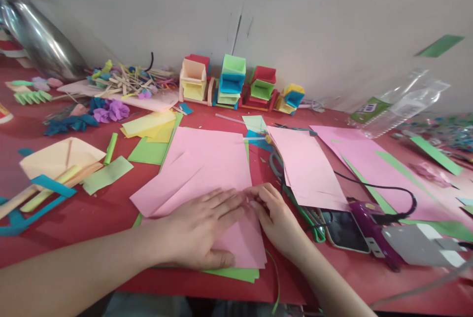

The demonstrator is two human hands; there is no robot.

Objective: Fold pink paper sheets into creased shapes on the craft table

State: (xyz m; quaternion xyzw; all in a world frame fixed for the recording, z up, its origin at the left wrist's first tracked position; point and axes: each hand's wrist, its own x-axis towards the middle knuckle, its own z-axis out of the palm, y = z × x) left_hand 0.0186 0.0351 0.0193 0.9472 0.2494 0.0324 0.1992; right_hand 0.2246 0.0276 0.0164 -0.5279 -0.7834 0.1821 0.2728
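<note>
My left hand (207,228) lies flat with its fingers stretched out across a stack of pink paper (221,159). Beside its fingertips, my right hand (275,216) has curled fingers, the thumb and forefinger pinched at the right edge of the pink paper. Part of that pinch is hidden. Loose pink pieces (166,179) overlap the stack's left side, and green paper (236,273) shows beneath it. To the right, more cut pink sheets (310,169) rest over scissors (276,165).
Folded paper boxes (232,83) stand along the wall. A phone (345,230), a purple tool (377,233) and cables lie at right, with a plastic bottle (402,105) behind. Craft sticks (129,80), paper flowers (111,110) and a cream envelope shape (62,157) are at left.
</note>
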